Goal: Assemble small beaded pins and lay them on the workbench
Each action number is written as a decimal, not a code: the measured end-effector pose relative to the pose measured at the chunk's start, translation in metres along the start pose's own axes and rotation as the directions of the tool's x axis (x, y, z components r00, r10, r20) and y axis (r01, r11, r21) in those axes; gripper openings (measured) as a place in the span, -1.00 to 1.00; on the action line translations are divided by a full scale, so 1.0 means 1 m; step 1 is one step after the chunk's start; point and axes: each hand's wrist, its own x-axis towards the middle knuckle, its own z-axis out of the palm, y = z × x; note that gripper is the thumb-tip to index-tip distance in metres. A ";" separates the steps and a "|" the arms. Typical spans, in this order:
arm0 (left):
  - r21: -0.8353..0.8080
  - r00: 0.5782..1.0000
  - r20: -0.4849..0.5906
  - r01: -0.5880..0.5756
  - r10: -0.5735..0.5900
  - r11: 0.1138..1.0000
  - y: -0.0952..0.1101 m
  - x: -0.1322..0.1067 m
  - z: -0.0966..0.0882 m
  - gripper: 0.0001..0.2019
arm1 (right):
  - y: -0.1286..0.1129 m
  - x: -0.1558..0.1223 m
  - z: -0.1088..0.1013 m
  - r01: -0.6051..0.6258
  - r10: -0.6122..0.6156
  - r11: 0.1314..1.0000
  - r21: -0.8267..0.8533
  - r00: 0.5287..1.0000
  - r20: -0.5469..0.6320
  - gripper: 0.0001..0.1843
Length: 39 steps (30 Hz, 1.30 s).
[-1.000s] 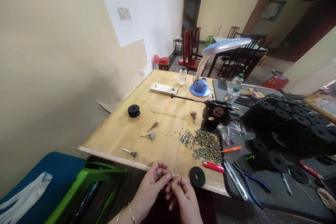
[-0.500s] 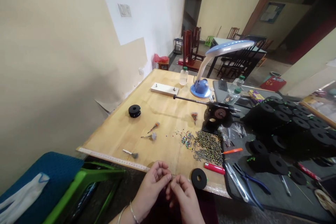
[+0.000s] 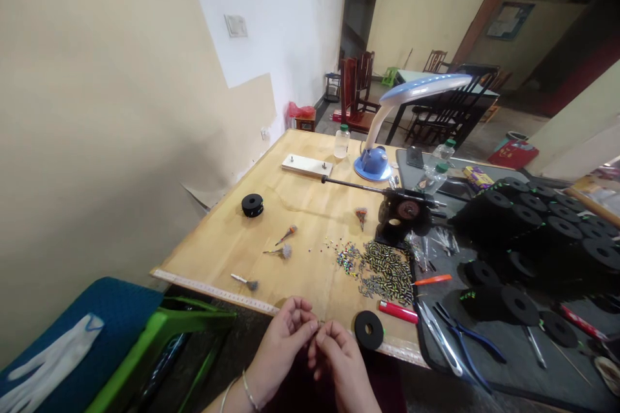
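Note:
My left hand and my right hand meet at the table's front edge, fingertips almost touching. Thumb and fingers of each are pinched together; whatever small thing lies between them is too tiny to make out. Just right of my right hand lies a black foam ring. Beyond it is a red-handled tool. A heap of small dark-and-yellow metal pieces spreads on the wood, with multicoloured beads at its left side. Several small bristly bundles, one of them grey with a white stem, lie to the left.
A black clamp-like device with a long rod stands behind the heap, near a blue desk lamp. On the grey mat are pliers, tweezers and many black foam spools. A green chair stands at left.
The view has shifted slightly, so the table's things sit a little further right. Both hands keep the same pinched pose, with hardly any movement.

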 end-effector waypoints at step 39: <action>0.422 0.957 0.040 -0.276 0.286 0.863 -0.006 -0.008 -0.005 -0.84 | -0.001 0.003 -0.002 0.013 -0.012 0.999 -0.043 0.999 0.033 -0.45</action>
